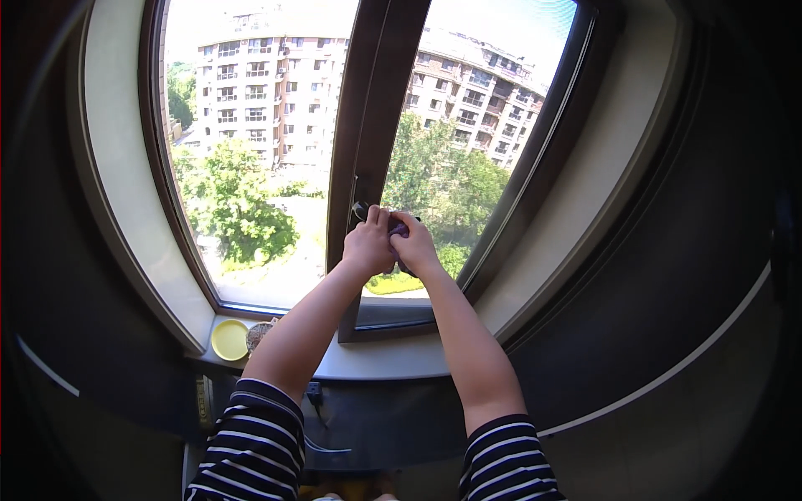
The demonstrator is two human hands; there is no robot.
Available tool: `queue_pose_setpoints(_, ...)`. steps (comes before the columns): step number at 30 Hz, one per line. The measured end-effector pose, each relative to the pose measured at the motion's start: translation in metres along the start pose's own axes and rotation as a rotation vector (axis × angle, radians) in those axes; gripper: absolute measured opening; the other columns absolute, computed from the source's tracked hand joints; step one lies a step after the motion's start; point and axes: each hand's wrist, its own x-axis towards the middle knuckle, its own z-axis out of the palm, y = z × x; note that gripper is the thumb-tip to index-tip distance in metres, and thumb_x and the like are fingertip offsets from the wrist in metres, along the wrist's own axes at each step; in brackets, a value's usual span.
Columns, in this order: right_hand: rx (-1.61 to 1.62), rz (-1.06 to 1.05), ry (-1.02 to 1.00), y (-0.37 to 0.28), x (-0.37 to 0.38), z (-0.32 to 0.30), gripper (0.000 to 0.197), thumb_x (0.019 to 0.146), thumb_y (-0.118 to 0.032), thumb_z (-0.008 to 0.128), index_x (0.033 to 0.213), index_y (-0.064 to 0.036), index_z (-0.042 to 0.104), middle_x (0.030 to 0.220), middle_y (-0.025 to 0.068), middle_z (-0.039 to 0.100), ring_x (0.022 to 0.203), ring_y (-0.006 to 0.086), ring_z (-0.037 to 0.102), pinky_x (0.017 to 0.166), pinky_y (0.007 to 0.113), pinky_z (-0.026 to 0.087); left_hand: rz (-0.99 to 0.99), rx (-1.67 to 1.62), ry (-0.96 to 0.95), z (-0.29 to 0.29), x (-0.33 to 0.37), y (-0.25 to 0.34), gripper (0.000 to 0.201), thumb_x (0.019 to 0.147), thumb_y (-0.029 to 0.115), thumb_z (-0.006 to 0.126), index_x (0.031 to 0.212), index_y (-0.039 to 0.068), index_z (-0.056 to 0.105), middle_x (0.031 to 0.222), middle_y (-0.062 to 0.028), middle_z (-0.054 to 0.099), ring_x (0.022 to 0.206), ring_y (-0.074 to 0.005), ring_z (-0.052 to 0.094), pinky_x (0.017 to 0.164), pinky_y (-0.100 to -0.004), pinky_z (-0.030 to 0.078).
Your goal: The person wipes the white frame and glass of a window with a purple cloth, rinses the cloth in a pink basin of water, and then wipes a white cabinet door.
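Note:
Both my arms reach forward to a brown-framed window, where my hands meet in front of the right pane. My left hand (368, 244) is closed, its fingers curled against a crumpled dark purple cloth (398, 235). Facing it, my right hand (414, 245) is closed round the same cloth, thumb toward the left hand. Much of the cloth is hidden by the fingers. Just left of my left fingertips, a dark rounded handle (360, 210) sits on the upright window frame (354, 150). I cannot make out whether the cloth touches it.
Below the window runs a pale sill (384, 357). A yellow round dish (230, 340) and a patterned round item (257, 336) stand on its left part, beside my left forearm. A dark plug with a cord (314, 392) hangs under the sill. The right sash (393, 330) sits at an angle.

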Motion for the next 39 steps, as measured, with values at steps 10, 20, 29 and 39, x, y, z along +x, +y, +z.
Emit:
queue_pose_setpoints(10,0.293,0.032,0.097,-0.012,-0.126,-0.049,0.048,0.078,0.007,0.052,0.126,-0.0008,0.055,0.115,0.0061,0.063,0.093,0.0130,0.062,0.080,0.026,0.051,0.243,-0.072,0.048,-0.005,-0.106,0.065,0.068,0.078,0.013,0.063,0.139,0.004,0.034,0.128,-0.0170,0.046,0.084,-0.0372,0.065,0.067,-0.0450,0.054)
queue_pose_setpoints(20,0.369,0.076,0.326,-0.019,-0.246,-0.144,0.035,0.089,-0.001,0.060,0.123,-0.0034,0.055,0.140,0.0082,0.049,0.123,0.0181,0.052,0.101,0.029,0.043,0.449,-0.136,-0.041,0.000,-0.196,0.192,0.074,0.074,0.011,0.061,0.142,-0.001,0.034,0.132,-0.0253,0.046,0.067,-0.0342,0.066,0.054,-0.0421,0.052)
queue_pose_setpoints(29,0.368,0.088,0.348,-0.007,-0.318,-0.240,0.030,0.096,-0.007,0.053,0.126,-0.0075,0.055,0.139,0.0091,0.050,0.121,0.0184,0.053,0.099,0.029,0.045,0.511,-0.069,-0.161,0.034,-0.234,0.305,0.077,0.081,0.027,0.062,0.144,-0.005,0.030,0.140,-0.0317,0.037,0.065,-0.0347,0.067,0.053,-0.0399,0.053)
queue_pose_setpoints(39,0.611,0.279,0.447,0.014,-0.377,-0.299,0.041,0.098,-0.010,0.051,0.138,-0.0088,0.048,0.129,0.0077,0.056,0.111,0.0168,0.057,0.092,0.029,0.048,0.575,0.157,-0.311,0.050,-0.239,0.396,0.081,0.079,0.024,0.061,0.146,-0.003,0.026,0.144,-0.0366,0.029,0.065,-0.0288,0.070,0.048,-0.0303,0.053)
